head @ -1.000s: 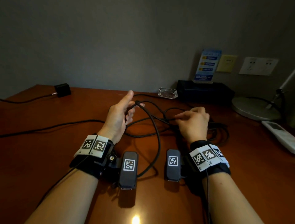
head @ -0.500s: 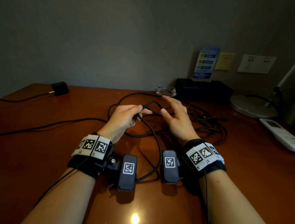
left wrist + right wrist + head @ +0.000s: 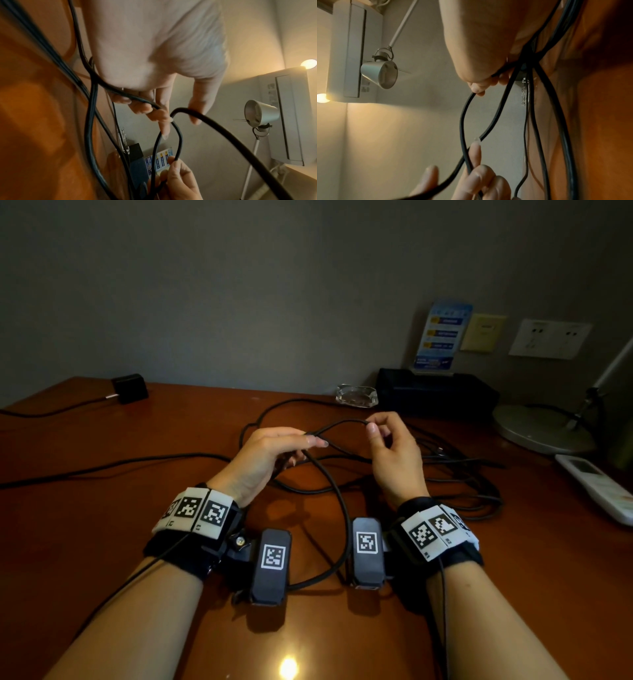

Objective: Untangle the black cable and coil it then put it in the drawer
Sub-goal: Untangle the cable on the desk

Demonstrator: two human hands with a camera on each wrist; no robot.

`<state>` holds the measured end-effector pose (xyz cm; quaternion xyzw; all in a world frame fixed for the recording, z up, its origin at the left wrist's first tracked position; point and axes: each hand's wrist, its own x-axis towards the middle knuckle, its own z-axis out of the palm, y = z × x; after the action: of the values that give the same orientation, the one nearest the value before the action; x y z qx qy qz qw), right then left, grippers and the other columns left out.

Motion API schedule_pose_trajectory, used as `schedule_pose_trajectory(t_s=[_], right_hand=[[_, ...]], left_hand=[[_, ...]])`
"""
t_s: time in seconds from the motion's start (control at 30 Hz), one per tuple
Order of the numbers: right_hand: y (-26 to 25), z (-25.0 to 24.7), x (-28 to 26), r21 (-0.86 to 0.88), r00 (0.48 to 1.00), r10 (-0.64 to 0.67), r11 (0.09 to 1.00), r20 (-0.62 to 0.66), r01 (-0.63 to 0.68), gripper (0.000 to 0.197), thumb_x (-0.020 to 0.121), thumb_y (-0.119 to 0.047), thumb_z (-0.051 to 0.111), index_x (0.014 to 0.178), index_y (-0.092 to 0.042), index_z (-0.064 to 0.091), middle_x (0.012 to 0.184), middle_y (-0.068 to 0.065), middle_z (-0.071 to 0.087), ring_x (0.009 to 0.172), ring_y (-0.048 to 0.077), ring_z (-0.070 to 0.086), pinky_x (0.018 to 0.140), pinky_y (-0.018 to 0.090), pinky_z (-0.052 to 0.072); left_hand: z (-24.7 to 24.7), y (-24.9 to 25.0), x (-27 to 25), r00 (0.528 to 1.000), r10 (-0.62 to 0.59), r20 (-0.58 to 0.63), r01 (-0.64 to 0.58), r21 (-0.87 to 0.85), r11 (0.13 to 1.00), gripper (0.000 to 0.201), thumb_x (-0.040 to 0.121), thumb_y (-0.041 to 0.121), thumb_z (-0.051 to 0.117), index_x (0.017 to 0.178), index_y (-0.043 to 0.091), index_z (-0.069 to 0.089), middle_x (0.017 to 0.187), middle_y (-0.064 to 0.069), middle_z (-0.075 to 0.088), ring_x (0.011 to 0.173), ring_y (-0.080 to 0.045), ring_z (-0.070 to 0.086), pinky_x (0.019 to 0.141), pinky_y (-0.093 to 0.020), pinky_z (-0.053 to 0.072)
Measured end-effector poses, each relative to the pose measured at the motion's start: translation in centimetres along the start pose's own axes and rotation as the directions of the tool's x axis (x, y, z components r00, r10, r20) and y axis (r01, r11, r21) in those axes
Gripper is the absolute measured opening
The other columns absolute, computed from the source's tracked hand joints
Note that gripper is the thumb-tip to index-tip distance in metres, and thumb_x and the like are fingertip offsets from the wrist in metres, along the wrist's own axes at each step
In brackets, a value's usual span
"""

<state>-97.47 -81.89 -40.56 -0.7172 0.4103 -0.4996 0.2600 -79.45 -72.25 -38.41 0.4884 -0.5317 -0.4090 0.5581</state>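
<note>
The black cable (image 3: 343, 508) lies in loose tangled loops on the brown table (image 3: 102, 542), with most of the tangle (image 3: 455, 474) at the right. My left hand (image 3: 313, 440) pinches a crossing of two strands above the table. My right hand (image 3: 371, 430) pinches the far end of a small raised loop (image 3: 342, 423) between thumb and forefinger. In the left wrist view my left hand (image 3: 180, 116) grips the cable (image 3: 178, 135) and the right fingers (image 3: 173, 166) pinch the loop below. The right wrist view shows the same loop (image 3: 462, 121) hanging from my right fingertips (image 3: 477, 90). No drawer is in view.
A black adapter (image 3: 130, 388) sits at the back left. Along the wall stand a glass ashtray (image 3: 357, 396), a black box (image 3: 435, 392) with a card stand (image 3: 442, 337), and a lamp base (image 3: 541, 426). A white remote (image 3: 596, 487) lies at the right edge.
My right hand let go of the strand over the tangle, opened, moved to the loop held by my left hand and now pinches it. My left forefinger has curled down onto the cable.
</note>
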Motion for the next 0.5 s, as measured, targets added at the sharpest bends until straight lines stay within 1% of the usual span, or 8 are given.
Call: schedule_pose_trajectory(t_s=[0.07,0.13,0.2,0.23,0.3,0.37,0.43,0.5], right_hand=[[-0.1,-0.2,0.0,-0.016,0.999,0.019,1.000,-0.037,-0.020,0.011,0.098,-0.025,0.051,0.104,-0.027,0.061,0.096,-0.007,0.052,0.091,0.006,0.050,0.079,0.021,0.035],[-0.1,-0.3,0.1,-0.022,0.996,0.042,0.999,-0.080,-0.044,0.015,0.099,-0.025,0.050,0.108,-0.026,0.061,0.103,-0.003,0.054,0.095,0.005,0.048,0.081,0.019,0.034],[0.1,-0.5,0.2,-0.012,0.990,0.071,0.997,-0.119,-0.073,0.018,0.099,-0.025,0.048,0.111,-0.024,0.061,0.108,0.001,0.055,0.096,0.006,0.047,0.085,0.021,0.035],[0.2,-0.5,0.2,-0.007,0.988,0.082,0.997,-0.131,-0.083,0.019,0.100,-0.025,0.048,0.112,-0.023,0.062,0.108,0.002,0.055,0.096,0.007,0.047,0.087,0.022,0.036],[0.3,-0.5,0.2,-0.011,0.987,0.089,0.996,-0.136,-0.091,0.019,0.099,-0.025,0.049,0.112,-0.023,0.063,0.106,0.001,0.055,0.096,0.008,0.049,0.086,0.023,0.037],[0.3,-0.4,0.2,-0.024,0.989,0.087,0.996,-0.122,-0.090,0.017,0.098,-0.025,0.051,0.108,-0.025,0.065,0.102,0.000,0.056,0.095,0.010,0.052,0.083,0.022,0.037],[0.2,-0.4,0.1,-0.023,0.990,0.091,0.995,-0.110,-0.094,0.016,0.098,-0.026,0.053,0.106,-0.027,0.066,0.102,-0.002,0.057,0.094,0.009,0.052,0.082,0.022,0.036],[0.0,-0.6,0.1,-0.016,0.991,0.099,0.995,-0.094,-0.101,0.014,0.097,-0.026,0.054,0.104,-0.029,0.066,0.104,-0.003,0.059,0.093,0.006,0.051,0.083,0.021,0.037]], left_hand=[[-0.4,-0.1,-0.1,0.998,-0.022,0.062,0.025,-0.050,0.998,0.034,0.079,0.026,0.057,0.103,0.009,0.075,0.100,-0.010,0.064,0.085,-0.012,0.053,0.075,-0.022,0.041],[-1.1,0.0,-0.3,0.988,-0.026,0.153,0.042,-0.103,0.994,0.052,0.068,0.007,0.053,0.118,0.002,0.065,0.104,-0.020,0.059,0.089,-0.019,0.055,0.077,-0.021,0.046],[-2.1,0.0,-0.4,0.975,-0.064,0.213,0.079,-0.062,0.995,0.071,0.057,-0.011,0.047,0.124,0.009,0.059,0.102,-0.021,0.063,0.091,-0.024,0.059,0.080,-0.023,0.051],[-2.5,0.1,-0.5,0.972,-0.085,0.218,0.085,0.010,0.996,0.074,0.059,-0.019,0.047,0.124,0.015,0.058,0.100,-0.018,0.066,0.090,-0.025,0.062,0.079,-0.024,0.053],[-2.7,0.2,-0.7,0.977,-0.088,0.194,0.063,0.129,0.990,0.060,0.075,-0.024,0.052,0.116,0.020,0.062,0.090,-0.008,0.071,0.082,-0.020,0.065,0.074,-0.023,0.053],[-2.4,0.5,-0.8,0.986,-0.044,0.163,0.015,0.171,0.985,0.031,0.087,-0.006,0.059,0.106,0.016,0.069,0.080,0.001,0.071,0.073,-0.009,0.062,0.068,-0.018,0.051],[-2.2,0.6,-0.9,0.996,0.036,0.085,-0.051,0.190,0.981,0.018,0.089,0.004,0.060,0.098,0.013,0.072,0.076,0.007,0.071,0.068,-0.001,0.059,0.065,-0.015,0.048],[-2.4,0.5,-0.6,0.985,0.158,-0.065,-0.137,0.244,0.960,0.016,0.091,0.009,0.061,0.091,0.017,0.075,0.078,-0.001,0.069,0.064,0.001,0.055,0.066,-0.013,0.045]])
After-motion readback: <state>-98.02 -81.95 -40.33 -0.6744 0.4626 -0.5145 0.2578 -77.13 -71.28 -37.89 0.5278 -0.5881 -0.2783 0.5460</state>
